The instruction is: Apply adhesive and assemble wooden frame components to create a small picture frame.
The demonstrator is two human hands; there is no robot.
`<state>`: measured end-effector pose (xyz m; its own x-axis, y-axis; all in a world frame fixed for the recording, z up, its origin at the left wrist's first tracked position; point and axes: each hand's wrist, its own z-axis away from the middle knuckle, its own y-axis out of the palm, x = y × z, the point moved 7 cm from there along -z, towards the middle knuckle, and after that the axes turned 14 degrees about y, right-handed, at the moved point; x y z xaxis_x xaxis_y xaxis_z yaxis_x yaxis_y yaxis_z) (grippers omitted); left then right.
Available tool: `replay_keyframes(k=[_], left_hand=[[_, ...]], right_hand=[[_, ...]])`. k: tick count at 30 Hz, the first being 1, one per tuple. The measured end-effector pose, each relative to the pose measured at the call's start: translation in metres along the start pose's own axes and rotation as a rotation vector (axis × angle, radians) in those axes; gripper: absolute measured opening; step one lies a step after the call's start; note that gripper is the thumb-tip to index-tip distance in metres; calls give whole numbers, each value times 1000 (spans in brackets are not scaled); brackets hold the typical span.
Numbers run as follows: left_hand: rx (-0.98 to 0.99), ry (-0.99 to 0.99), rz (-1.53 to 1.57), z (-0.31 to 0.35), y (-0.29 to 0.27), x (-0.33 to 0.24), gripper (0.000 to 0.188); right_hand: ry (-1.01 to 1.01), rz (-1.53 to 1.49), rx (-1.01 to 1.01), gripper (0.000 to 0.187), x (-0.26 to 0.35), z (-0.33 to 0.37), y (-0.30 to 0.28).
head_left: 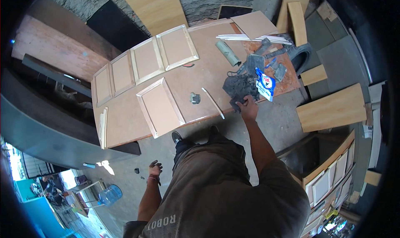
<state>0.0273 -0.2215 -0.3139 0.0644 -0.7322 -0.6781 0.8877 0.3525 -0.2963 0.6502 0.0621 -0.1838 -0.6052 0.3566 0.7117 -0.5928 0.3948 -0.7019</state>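
At the near right edge of the workbench (125,129), my right hand (248,108) pinches a corner of a crumpled black cloth (239,88). The rest of that cloth lies bunched on the bench. A blue and white packet (265,84) rests just right of it. My left hand (155,168) hangs low beside my body, its dark-smudged fingers loosely apart, with nothing visible in it. Left of the cloth are a thin wooden strip (213,103) and a small grey-green block (195,98). A wooden-framed panel (161,107) lies near the bench's front edge.
More framed panels (148,59) line the far side of the bench. A green roll (228,53), white strips (254,38) and a loose board (255,24) lie farther right. Boards (332,108) and an open cabinet (306,150) stand at right; a water jug (111,195) lies lower left.
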Motion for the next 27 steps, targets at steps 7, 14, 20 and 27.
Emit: replay_keyframes(k=[7, 14, 20, 27], left_hand=[[-80, 26, 107, 11, 7, 1, 50], [-98, 91, 49, 8, 7, -15, 48], [-112, 225, 123, -7, 12, -47, 44], [-114, 348, 134, -16, 1, -85, 43]], right_hand=[[-36, -138, -121, 41, 57, 22, -25], [-222, -6, 225, 46, 104, 38, 42], [-151, 262, 222, 47, 78, 34, 90], [-50, 239, 326, 42, 130, 46, 58]])
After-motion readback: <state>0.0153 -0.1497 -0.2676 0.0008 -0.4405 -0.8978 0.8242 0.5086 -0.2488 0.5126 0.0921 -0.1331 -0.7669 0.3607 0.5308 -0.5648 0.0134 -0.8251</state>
